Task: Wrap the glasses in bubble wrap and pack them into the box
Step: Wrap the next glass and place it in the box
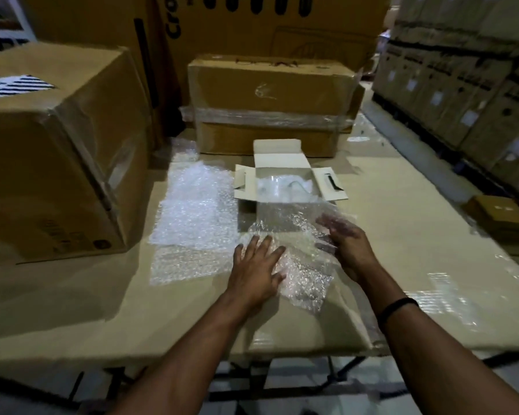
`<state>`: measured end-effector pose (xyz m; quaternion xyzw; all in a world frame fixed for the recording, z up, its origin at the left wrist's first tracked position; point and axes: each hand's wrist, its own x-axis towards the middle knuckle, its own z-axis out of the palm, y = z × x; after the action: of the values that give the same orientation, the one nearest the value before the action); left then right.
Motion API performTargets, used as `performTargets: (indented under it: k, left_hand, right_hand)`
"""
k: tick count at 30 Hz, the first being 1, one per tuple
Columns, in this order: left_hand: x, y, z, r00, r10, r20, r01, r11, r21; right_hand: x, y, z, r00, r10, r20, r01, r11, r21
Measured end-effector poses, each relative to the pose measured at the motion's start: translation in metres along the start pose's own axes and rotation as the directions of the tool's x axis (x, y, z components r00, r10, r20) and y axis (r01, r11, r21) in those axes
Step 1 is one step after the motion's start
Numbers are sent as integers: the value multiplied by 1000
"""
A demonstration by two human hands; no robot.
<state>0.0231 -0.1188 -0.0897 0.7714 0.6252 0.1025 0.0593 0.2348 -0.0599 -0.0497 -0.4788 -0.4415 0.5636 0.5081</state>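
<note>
Head view: the left hand is pressing flat, fingers spread, on a bubble wrap sheet lying on the bench. The right hand is lifting the sheet's edge in a loose grip. The white box is sitting open beyond.

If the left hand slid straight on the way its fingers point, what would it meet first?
The left hand points forward and slightly right, already on the bubble wrap sheet. Going on, it would probably press further into that wrap, then reach the open white box; depth is unclear.

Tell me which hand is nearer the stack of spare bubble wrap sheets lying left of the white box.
Left. The left hand lies just right of the spare bubble wrap sheets, near their lower corner. The right hand is farther right, beyond the sheet being wrapped.
</note>
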Motion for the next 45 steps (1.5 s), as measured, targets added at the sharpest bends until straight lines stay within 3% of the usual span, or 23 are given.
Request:
performTargets:
  k: [3,6,8,10,12,14,16,18,19,21,23,24,26,28,29,31,32,34,36,39,42,45]
  left_hand:
    - [16,8,12,996,-8,91,2,998,68]
    - [31,6,17,991,-48,125,45,999,29]
    - [38,3,16,998,-53,22,55,997,-59]
    - [43,2,16,968,-150,-199,99,964,-247]
    - [45,2,10,874,-339,-347,144,865,-482]
    - [45,6,4,779,-465,-420,134,779,-613]
    - [44,8,3,753,-417,-508,95,834,-544]
    - [42,7,8,798,-253,-548,72,942,-329]
    - [41,7,12,841,-176,-512,72,973,-218]
    - [41,5,18,961,-73,-267,61,997,-55]
    - [41,4,22,997,-68,-20,68,998,-4]
    - [40,3,22,997,-81,17,81,997,-1]
    - [41,4,17,996,-88,-6,88,996,7]
    - [42,7,13,996,-79,-40,80,996,28]
    - [42,8,12,996,-80,-50,82,996,34]
    - [43,8,11,994,-86,-62,89,995,45]
    - [43,8,11,994,-89,-70,93,994,54]
    - [45,6,11,991,-94,-96,101,992,78]
    - [45,5,9,988,-109,-112,117,990,72]
    - [46,6,4,987,-106,-121,112,993,44]
    - [54,11,-4,993,-51,-102,56,997,49]
    - [65,10,-11,991,42,-127,-30,995,95]
  right_hand:
    - [1,1,-27,997,-17,81,26,994,-108]
    - [6,-2,-49,968,-69,241,162,905,-393]
    - [13,-3,-58,931,-41,362,247,801,-546]
    - [17,2,-64,886,10,463,318,715,-623]
    - [17,7,-65,826,31,563,425,622,-658]
    - [18,11,-62,736,82,672,557,491,-670]
    - [20,16,-58,658,167,734,645,377,-664]
    - [22,23,-58,606,199,770,708,304,-637]
    - [23,25,-60,593,220,774,727,268,-633]
    - [23,25,-63,588,275,761,738,204,-644]
    - [23,18,-65,586,316,746,741,162,-651]
    - [23,14,-64,581,318,749,751,145,-644]
    - [26,7,-60,629,245,738,724,161,-671]
    - [26,4,-51,780,159,604,587,146,-796]
    - [26,4,-45,844,155,514,511,63,-857]
    - [24,10,-35,904,170,391,412,-113,-904]
    - [23,14,-33,926,164,339,360,-121,-925]
    - [25,11,-33,969,138,205,209,-21,-978]
    - [33,3,-33,979,173,109,104,42,-994]
    - [36,-4,-26,965,249,78,61,77,-995]
    - [36,-8,-20,983,71,172,162,118,-980]
    - [39,-6,-22,926,-182,332,337,-3,-941]
